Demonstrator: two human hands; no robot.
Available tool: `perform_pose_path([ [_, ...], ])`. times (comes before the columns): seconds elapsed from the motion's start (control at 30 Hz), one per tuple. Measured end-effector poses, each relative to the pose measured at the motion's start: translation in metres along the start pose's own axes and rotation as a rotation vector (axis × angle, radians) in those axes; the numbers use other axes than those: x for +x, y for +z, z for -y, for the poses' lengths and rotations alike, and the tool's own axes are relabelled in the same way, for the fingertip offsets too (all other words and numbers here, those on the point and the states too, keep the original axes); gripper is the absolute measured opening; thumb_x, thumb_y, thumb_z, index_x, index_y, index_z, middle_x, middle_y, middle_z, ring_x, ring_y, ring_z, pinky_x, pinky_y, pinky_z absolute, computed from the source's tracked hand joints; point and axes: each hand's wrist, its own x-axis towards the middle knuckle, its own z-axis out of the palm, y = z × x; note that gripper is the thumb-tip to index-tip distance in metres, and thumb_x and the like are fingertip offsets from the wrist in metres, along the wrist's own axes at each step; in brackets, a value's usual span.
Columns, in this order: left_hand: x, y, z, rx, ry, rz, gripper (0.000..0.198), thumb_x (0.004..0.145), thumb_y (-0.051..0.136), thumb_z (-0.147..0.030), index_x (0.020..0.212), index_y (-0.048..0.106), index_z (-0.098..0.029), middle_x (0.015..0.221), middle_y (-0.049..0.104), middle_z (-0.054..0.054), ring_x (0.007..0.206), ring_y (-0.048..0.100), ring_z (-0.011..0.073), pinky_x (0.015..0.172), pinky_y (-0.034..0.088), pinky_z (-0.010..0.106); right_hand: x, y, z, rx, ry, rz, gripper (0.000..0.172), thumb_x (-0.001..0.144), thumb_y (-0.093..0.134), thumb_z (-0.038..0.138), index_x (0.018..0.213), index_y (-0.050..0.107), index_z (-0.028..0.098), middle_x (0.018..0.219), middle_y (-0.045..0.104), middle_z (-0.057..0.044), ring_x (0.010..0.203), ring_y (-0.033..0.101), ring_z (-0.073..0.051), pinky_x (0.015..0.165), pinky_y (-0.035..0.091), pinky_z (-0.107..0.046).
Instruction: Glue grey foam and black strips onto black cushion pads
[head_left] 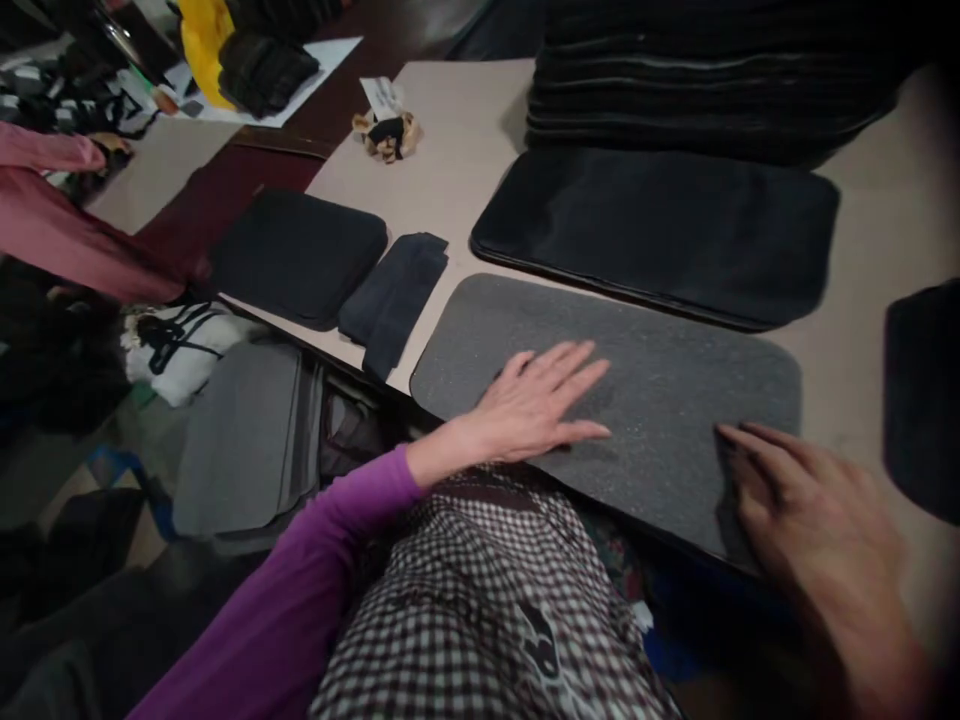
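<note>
A grey rounded panel (pixel 637 390) lies along the table's near edge, its surface speckled with pale bits. My left hand (pixel 536 400) rests over its left half, fingers spread and the palm turned down. At the panel's right end is my right hand (pixel 814 500), its fingers loosely bent and apart, with the fingertips at the grey surface. Nothing shows between those fingers, though the underside of that hand is hidden. Just behind the panel lies a stack of black rounded pieces (pixel 660 230) of similar shape.
Taller black stacks (pixel 705 85) stand at the back. On the left are a black square stack (pixel 296 255) and dark fabric strips (pixel 397 295). Another black piece (pixel 926 400) lies at far right. Grey panels (pixel 240 440) lean below the table. A co-worker's pink sleeve (pixel 67 220) shows at left.
</note>
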Motion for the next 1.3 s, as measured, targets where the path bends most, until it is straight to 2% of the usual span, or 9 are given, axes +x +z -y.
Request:
perform_pose_path([
  [0.07, 0.008, 0.019, -0.018, 0.111, -0.017, 0.034, 0.079, 0.105, 0.034, -0.07, 0.165, 0.035, -0.018, 0.176, 0.027, 0.013, 0.163, 0.024, 0.0288, 0.129, 0.026, 0.055, -0.001, 0.003, -0.002, -0.034, -0.004, -0.018, 0.056, 0.107, 0.031, 0.053, 0.125, 0.075, 0.023, 0.129, 0.073, -0.011, 0.11, 0.064, -0.034, 0.093, 0.054, -0.051],
  [0.17, 0.005, 0.028, -0.018, 0.223, -0.082, 0.048, 0.084, 0.103, 0.029, -0.074, 0.166, 0.036, -0.018, 0.176, 0.028, 0.014, 0.163, 0.025, 0.0294, 0.129, 0.023, 0.057, -0.002, 0.007, -0.003, -0.065, 0.006, -0.041, 0.057, 0.108, 0.031, 0.054, 0.125, 0.076, 0.024, 0.128, 0.073, -0.008, 0.108, 0.064, -0.034, 0.092, 0.055, -0.051],
  [0.4, -0.036, 0.003, 0.045, 0.292, -0.165, 0.091, 0.078, 0.104, 0.032, -0.072, 0.167, 0.034, -0.027, 0.176, 0.026, 0.011, 0.163, 0.026, 0.0286, 0.129, 0.022, 0.057, -0.004, 0.012, -0.005, -0.035, 0.052, -0.049, 0.054, 0.108, 0.033, 0.054, 0.127, 0.076, 0.028, 0.131, 0.072, -0.006, 0.115, 0.064, -0.032, 0.095, 0.055, -0.05],
  [0.7, -0.078, -0.026, 0.103, 0.341, -0.372, 0.089, 0.073, 0.108, 0.03, -0.064, 0.167, 0.033, -0.022, 0.176, 0.026, 0.01, 0.163, 0.026, 0.0268, 0.131, 0.018, 0.057, -0.005, 0.016, -0.006, 0.022, 0.045, -0.067, 0.05, 0.107, 0.033, 0.049, 0.127, 0.075, 0.029, 0.134, 0.071, -0.007, 0.118, 0.064, -0.031, 0.099, 0.051, -0.048],
  [0.83, -0.068, -0.025, 0.074, 0.358, -0.395, -0.031, 0.077, 0.109, 0.027, -0.062, 0.168, 0.028, -0.013, 0.176, 0.023, 0.016, 0.164, 0.022, 0.0285, 0.132, 0.013, 0.057, -0.005, 0.019, -0.005, 0.018, 0.04, -0.075, 0.046, 0.106, 0.036, 0.043, 0.127, 0.075, 0.028, 0.135, 0.071, -0.008, 0.119, 0.064, -0.032, 0.099, 0.051, -0.047],
  [0.97, -0.041, 0.004, 0.011, 0.226, -0.064, 0.018, 0.076, 0.109, 0.02, -0.063, 0.168, 0.027, -0.015, 0.177, 0.022, 0.011, 0.164, 0.022, 0.0212, 0.132, 0.022, 0.044, -0.006, 0.02, -0.004, -0.028, 0.034, -0.12, 0.042, 0.104, 0.04, 0.039, 0.127, 0.074, 0.029, 0.133, 0.072, -0.008, 0.113, 0.064, -0.034, 0.095, 0.054, -0.049],
  [1.03, -0.033, 0.017, -0.002, 0.199, -0.002, 0.062, 0.077, 0.108, 0.02, -0.065, 0.167, 0.031, -0.017, 0.176, 0.027, 0.009, 0.163, 0.025, 0.0207, 0.131, 0.023, 0.044, -0.006, 0.02, -0.005, -0.03, 0.019, -0.116, 0.041, 0.104, 0.041, 0.039, 0.128, 0.073, 0.029, 0.133, 0.072, -0.008, 0.112, 0.064, -0.034, 0.093, 0.055, -0.05],
  [1.13, -0.041, 0.019, 0.013, 0.229, -0.079, 0.073, 0.078, 0.107, 0.024, -0.067, 0.167, 0.032, -0.017, 0.176, 0.027, 0.008, 0.163, 0.026, 0.0224, 0.132, 0.022, 0.047, -0.005, 0.021, -0.005, 0.018, 0.009, -0.114, 0.041, 0.104, 0.041, 0.038, 0.128, 0.073, 0.031, 0.135, 0.071, -0.009, 0.118, 0.064, -0.033, 0.099, 0.054, -0.052],
  [1.3, -0.077, -0.006, 0.062, 0.279, -0.259, 0.109, 0.074, 0.109, 0.027, -0.062, 0.167, 0.033, -0.016, 0.176, 0.025, 0.01, 0.164, 0.024, 0.0246, 0.131, 0.023, 0.047, -0.004, 0.013, 0.013, 0.206, 0.119, -0.126, 0.038, 0.104, 0.045, 0.037, 0.121, 0.078, 0.026, 0.134, 0.071, -0.013, 0.125, 0.062, -0.034, 0.107, 0.049, -0.058],
])
